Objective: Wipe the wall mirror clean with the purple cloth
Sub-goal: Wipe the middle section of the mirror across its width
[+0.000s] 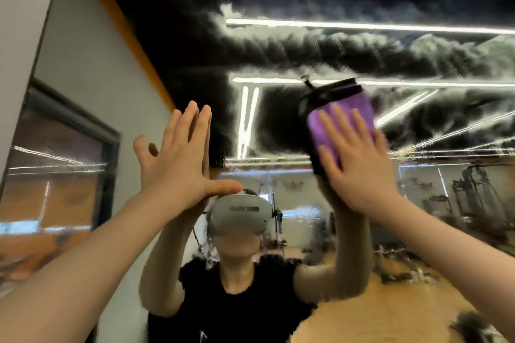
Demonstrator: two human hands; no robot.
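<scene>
Two flat hands, fingers (330, 122) straight, right hand (359, 164) pressing purple cloth (323, 131) against smeared mirror (278, 44).

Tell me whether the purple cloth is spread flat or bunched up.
Spread flat. The purple cloth lies as a flat pad against the mirror, pressed by the right hand with straight, splayed fingers. Whether it is folded in layers, cannot tell.

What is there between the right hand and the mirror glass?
In the head view, the purple cloth lies between the flat right hand and the wall mirror.
</scene>
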